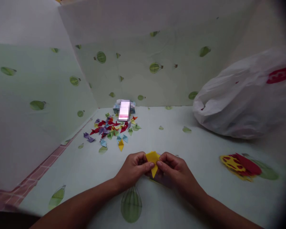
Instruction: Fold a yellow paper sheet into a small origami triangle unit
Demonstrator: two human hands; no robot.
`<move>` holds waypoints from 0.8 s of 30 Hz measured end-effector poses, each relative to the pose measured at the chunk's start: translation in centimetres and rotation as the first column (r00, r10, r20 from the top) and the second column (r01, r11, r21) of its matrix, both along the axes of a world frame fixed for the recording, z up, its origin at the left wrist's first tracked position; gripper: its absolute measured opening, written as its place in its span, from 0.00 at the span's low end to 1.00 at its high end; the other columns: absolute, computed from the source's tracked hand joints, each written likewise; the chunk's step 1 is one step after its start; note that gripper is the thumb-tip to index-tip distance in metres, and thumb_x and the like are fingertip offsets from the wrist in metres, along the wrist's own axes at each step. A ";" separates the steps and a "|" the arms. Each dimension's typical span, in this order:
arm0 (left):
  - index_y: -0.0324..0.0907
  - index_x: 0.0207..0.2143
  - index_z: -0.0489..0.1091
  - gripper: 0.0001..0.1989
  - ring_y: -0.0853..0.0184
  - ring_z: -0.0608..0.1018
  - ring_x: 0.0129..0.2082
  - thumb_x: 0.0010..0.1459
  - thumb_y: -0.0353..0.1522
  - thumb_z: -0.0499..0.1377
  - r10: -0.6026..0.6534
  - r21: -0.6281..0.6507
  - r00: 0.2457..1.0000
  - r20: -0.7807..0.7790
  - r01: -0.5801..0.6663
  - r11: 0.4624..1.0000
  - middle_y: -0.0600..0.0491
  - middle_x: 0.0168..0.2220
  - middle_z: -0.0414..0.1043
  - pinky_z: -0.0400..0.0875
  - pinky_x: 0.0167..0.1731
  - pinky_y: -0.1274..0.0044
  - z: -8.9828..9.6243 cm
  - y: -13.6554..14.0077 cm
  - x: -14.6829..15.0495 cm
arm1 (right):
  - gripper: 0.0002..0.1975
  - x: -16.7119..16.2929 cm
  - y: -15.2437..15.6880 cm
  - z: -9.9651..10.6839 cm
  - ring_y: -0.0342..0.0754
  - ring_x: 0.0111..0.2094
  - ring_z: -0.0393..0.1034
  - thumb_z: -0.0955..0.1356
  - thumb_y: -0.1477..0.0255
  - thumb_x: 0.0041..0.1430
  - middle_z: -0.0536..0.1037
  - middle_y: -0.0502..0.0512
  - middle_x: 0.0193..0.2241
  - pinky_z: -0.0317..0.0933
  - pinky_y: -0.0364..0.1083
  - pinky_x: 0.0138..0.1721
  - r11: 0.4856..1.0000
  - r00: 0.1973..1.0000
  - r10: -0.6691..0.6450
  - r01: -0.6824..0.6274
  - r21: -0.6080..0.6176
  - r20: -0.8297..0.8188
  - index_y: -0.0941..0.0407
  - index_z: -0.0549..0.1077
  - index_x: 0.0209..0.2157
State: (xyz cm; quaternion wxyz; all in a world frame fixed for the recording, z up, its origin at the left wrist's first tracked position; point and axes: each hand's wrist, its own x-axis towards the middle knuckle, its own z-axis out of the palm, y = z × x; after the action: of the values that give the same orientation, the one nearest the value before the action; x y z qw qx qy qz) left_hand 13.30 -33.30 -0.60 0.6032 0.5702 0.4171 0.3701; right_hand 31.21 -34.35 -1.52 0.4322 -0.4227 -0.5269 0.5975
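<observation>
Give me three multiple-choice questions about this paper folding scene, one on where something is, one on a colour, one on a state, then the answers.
1. Where is the white plastic bag?
A. far right
B. far left
C. under the hands

2. What colour is the paper being held?
A. blue
B. yellow
C. red

3. How is that paper held?
A. lying untouched
B. by one hand
C. pinched by both hands

Answers:
1 A, it lies at the right edge.
2 B, the folded piece is yellow.
3 C, left hand and right hand both grip it.
</observation>
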 end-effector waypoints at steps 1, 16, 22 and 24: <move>0.39 0.25 0.67 0.18 0.72 0.71 0.23 0.51 0.43 0.66 0.014 0.007 1.000 0.000 -0.014 1.000 0.56 0.22 0.68 0.65 0.27 0.78 0.0 0.0 0.0 | 0.16 0.0 0.0 -0.1 0.43 0.22 0.67 0.71 0.58 0.55 0.74 0.49 0.20 0.62 0.43 0.27 1.000 1.000 0.000 0.000 -0.003 0.000 0.55 0.68 0.25; 0.37 0.31 0.67 0.19 0.73 0.73 0.25 0.49 0.41 0.70 0.011 -0.075 0.986 0.164 0.002 0.997 0.55 0.25 0.72 0.67 0.27 0.80 -0.4 -0.1 0.4 | 0.17 -0.1 0.2 -0.3 0.42 0.22 0.68 0.72 0.57 0.54 0.75 0.49 0.20 0.62 0.42 0.25 1.000 0.999 0.009 -0.008 0.002 -0.051 0.56 0.68 0.26; 0.38 0.35 0.66 0.19 0.74 0.74 0.24 0.50 0.40 0.69 0.031 -0.070 0.986 0.165 -0.020 0.997 0.56 0.26 0.72 0.68 0.27 0.81 -0.4 -0.3 0.6 | 0.16 -0.2 0.3 -0.4 0.41 0.21 0.67 0.72 0.59 0.54 0.74 0.48 0.19 0.61 0.41 0.24 0.999 0.996 0.018 -0.021 -0.027 -0.089 0.56 0.66 0.26; 0.38 0.35 0.66 0.18 0.74 0.74 0.24 0.51 0.39 0.69 0.049 -0.060 0.987 0.152 -0.040 0.997 0.57 0.25 0.72 0.69 0.27 0.81 -0.5 -0.3 0.5 | 0.15 -0.2 0.3 -0.4 0.41 0.21 0.68 0.73 0.61 0.53 0.74 0.47 0.20 0.62 0.41 0.25 1.000 0.994 0.015 -0.017 -0.025 -0.106 0.56 0.66 0.27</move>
State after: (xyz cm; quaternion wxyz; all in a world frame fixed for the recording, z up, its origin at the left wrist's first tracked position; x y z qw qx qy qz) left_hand 13.84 -33.65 -1.06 0.6410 0.5132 0.3926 0.4143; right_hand 30.96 -34.08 -1.94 0.4490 -0.3920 -0.4988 0.6293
